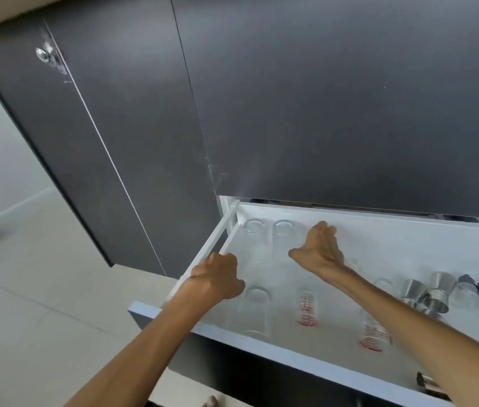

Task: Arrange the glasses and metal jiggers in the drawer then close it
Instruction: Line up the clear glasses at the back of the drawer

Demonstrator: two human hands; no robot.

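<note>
The white drawer (408, 242) stands pulled out below dark cabinet fronts. Two clear glasses (252, 233) (284, 230) stand in its back left corner. A third clear glass (257, 309) stands near the front. Two glasses with red markings (307, 309) (375, 333) stand to its right. Two metal jiggers (414, 289) (439, 289) lie further right. My left hand (217, 279) is curled over the drawer's left side wall, beside the front clear glass. My right hand (320, 248) hovers palm down, fingers apart, just right of the back glasses.
Tall dark cabinet doors (320, 113) rise right above the drawer; one has a round lock (43, 54). A small glass with dark pieces (470, 289) sits right of the jiggers. A metal object (427, 383) shows at the drawer's front right. Pale floor tiles (41, 304) lie to the left.
</note>
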